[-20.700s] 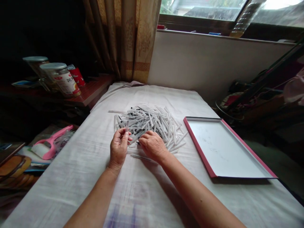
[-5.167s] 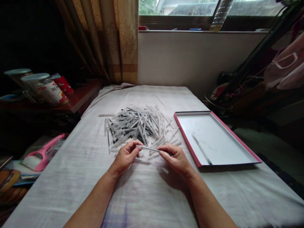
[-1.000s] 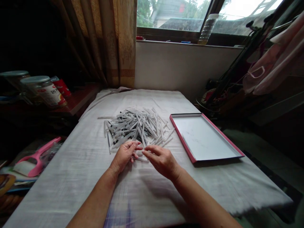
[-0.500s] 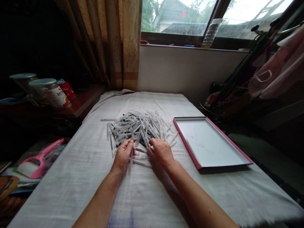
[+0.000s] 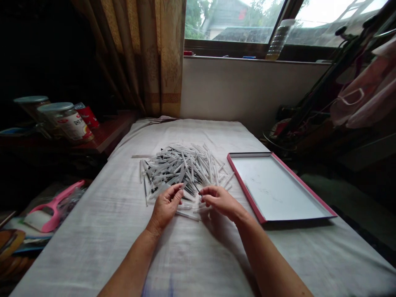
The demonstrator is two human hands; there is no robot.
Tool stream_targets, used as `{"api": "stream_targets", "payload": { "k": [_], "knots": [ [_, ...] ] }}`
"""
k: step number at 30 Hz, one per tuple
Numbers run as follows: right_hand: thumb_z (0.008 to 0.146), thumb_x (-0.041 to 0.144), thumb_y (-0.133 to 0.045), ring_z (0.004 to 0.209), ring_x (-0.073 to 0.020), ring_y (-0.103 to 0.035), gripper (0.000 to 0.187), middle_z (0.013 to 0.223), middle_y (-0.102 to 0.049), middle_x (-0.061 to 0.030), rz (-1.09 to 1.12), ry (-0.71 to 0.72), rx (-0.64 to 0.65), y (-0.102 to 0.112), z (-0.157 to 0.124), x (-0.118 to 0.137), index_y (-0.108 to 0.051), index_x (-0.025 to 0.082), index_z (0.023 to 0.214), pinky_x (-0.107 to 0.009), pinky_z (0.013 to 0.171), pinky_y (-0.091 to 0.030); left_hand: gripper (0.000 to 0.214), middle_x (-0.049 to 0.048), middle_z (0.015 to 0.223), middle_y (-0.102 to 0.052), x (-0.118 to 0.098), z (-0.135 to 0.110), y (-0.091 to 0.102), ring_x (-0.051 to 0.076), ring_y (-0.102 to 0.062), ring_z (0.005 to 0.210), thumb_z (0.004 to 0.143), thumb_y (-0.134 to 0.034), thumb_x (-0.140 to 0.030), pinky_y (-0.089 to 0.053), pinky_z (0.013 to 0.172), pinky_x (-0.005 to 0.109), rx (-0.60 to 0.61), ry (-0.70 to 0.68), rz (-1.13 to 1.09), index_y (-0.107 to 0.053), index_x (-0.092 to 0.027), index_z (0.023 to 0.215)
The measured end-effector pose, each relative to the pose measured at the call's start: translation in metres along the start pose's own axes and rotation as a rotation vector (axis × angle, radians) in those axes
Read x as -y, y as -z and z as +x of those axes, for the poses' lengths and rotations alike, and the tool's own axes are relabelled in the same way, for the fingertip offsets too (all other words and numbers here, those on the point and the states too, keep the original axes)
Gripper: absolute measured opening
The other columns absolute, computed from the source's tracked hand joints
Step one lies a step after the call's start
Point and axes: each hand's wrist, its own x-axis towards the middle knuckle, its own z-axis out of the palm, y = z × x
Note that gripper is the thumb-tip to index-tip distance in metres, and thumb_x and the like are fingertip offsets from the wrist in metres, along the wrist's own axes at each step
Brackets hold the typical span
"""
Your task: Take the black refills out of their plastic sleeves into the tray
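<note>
A heap of translucent white pen barrels (image 5: pixel 198 159), mixed with thin black pen parts (image 5: pixel 190 188), lies on the white cloth. At the heap's near edge, my left hand (image 5: pixel 167 205) pinches a translucent pen barrel (image 5: pixel 183 185) between thumb and fingers; its lower part is hidden by the hand. My right hand (image 5: pixel 222 201) is a short way to the right, thumb and fingers closed on a thin dark pen part (image 5: pixel 197 189) whose tip points left. Below the hands, a loose pen barrel (image 5: pixel 188 215) rests on the cloth.
To the right lies a shallow pink-rimmed box lid (image 5: pixel 247 190), white inside. Lidded plastic jars (image 5: pixel 66 121) stand on a dark red table (image 5: pixel 108 134) at left. A pink-handled tool (image 5: pixel 58 204) lies beyond the left edge of the cloth-covered surface (image 5: pixel 102 231). A window is behind.
My left hand has tilted its barrel so the tip now points up and right. My right hand has drawn back rightward from the heap, with a thin dark part now showing at its fingertips.
</note>
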Motion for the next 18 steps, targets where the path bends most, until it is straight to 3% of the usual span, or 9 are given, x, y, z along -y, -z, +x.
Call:
{"api": "stream_targets", "payload": {
  "k": [4, 8, 14, 18],
  "knots": [
    [0.061, 0.026, -0.069, 0.059, -0.0101, -0.061, 0.017, 0.074, -0.072, -0.0008, 0.454, 0.017, -0.078, -0.002, -0.007, -0.004, -0.059, 0.018, 0.073, -0.02, 0.054, -0.043, 0.027, 0.0053, 0.085, -0.073, 0.002, -0.006, -0.004, 0.015, -0.066, 0.069, 0.083, -0.061, -0.039, -0.054, 0.063, 0.025, 0.011, -0.186, 0.244, -0.072, -0.019, 0.098],
    [0.058, 0.034, -0.076, 0.065, -0.0139, -0.067, 0.03, 0.076, -0.074, -0.0006, 0.691, 0.1, -0.172, -0.01, -0.007, 0.0, -0.056, 0.02, 0.075, -0.023, 0.057, -0.048, 0.021, 0.0058, 0.092, -0.075, 0.0, -0.011, -0.007, 0.019, -0.069, 0.083, 0.086, -0.059, -0.033, -0.055, 0.075, 0.028, 0.042, -0.322, 0.407, -0.071, -0.021, 0.097],
    [0.063, 0.036, -0.077, 0.069, -0.0157, -0.069, 0.031, 0.077, -0.075, -0.0014, 0.633, 0.206, -0.199, -0.019, -0.009, 0.005, -0.054, 0.021, 0.077, -0.026, 0.062, -0.052, 0.02, 0.0052, 0.089, -0.075, -0.003, -0.014, -0.01, 0.018, -0.07, 0.08, 0.088, -0.058, -0.032, -0.055, 0.076, 0.027, 0.074, -0.346, 0.432, -0.072, -0.022, 0.097],
    [0.065, 0.033, -0.075, 0.066, -0.0144, -0.068, 0.028, 0.077, -0.074, -0.0009, 0.578, 0.2, -0.176, -0.016, -0.011, 0.004, -0.054, 0.021, 0.077, -0.025, 0.061, -0.052, 0.019, 0.006, 0.092, -0.075, -0.004, -0.015, -0.011, 0.021, -0.07, 0.084, 0.086, -0.061, -0.032, -0.053, 0.077, 0.029, 0.079, -0.309, 0.405, -0.073, -0.024, 0.098]
  ]
}}
